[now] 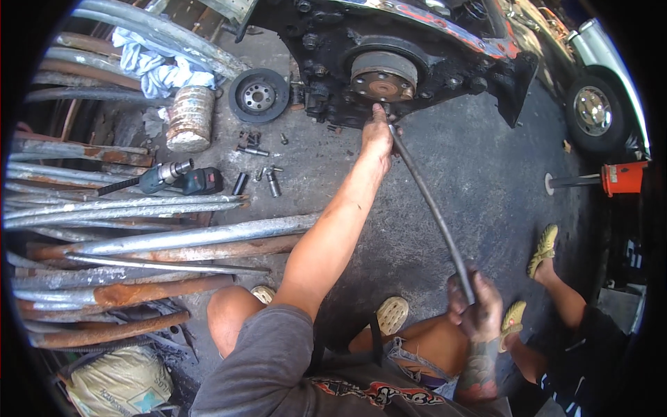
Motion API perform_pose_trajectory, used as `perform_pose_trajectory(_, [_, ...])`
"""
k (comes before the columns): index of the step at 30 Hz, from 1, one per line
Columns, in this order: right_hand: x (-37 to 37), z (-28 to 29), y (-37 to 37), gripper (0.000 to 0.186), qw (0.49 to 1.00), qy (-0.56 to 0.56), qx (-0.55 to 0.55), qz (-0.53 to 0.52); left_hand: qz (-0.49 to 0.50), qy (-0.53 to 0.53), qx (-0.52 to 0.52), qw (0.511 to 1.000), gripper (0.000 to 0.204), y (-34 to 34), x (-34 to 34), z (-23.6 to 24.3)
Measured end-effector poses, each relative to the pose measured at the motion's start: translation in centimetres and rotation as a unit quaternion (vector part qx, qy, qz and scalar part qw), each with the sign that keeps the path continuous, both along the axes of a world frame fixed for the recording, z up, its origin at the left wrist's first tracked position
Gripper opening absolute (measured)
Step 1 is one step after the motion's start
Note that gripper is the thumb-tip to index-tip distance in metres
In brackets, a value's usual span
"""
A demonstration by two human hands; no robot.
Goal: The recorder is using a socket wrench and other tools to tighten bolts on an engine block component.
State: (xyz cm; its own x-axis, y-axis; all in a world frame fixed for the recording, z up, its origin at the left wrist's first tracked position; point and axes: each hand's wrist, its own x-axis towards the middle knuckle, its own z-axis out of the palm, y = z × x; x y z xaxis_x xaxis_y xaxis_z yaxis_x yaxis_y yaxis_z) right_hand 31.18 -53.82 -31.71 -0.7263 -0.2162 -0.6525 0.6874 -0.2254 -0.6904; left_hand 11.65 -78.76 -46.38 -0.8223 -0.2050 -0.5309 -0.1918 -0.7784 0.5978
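Observation:
A long grey metal bar [434,205] runs slantwise from the engine toward my body. My left hand [377,135] is closed around its far end, thumb up against the lower edge of the round hub [383,82]. That hand hides how the bar's end meets the hub. My right hand [476,306] grips the near end of the bar, by my right knee. The hub has a rusty centre with bolts and sits on the front of a black, greasy engine [333,48]. Left of it, a black pulley [259,95] with a ring of holes lies on the floor.
Several sockets [273,183] lie on the floor beside a cordless impact wrench [167,177]. Metal pipes [174,236] are stacked at left, near a rusty can [190,118] and a rag [156,62]. At right are another person's sandalled feet [544,250], an orange-red object [623,178] and a vehicle wheel [593,110].

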Motion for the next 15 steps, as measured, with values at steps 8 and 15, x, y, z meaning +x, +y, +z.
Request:
perform_pose_trajectory(8, [9.3,-12.2,-11.3,0.052,0.901,-0.077,-0.424,-0.048,-0.106,0.25,0.462,0.844,0.059,-0.9,0.0,-4.5])
perform_pose_trajectory(15, [8.8,-10.3,-16.0,0.047,0.98,0.068,0.189,0.001,-0.145,0.085,0.25,0.953,0.052,-2.4,0.3,-2.9])
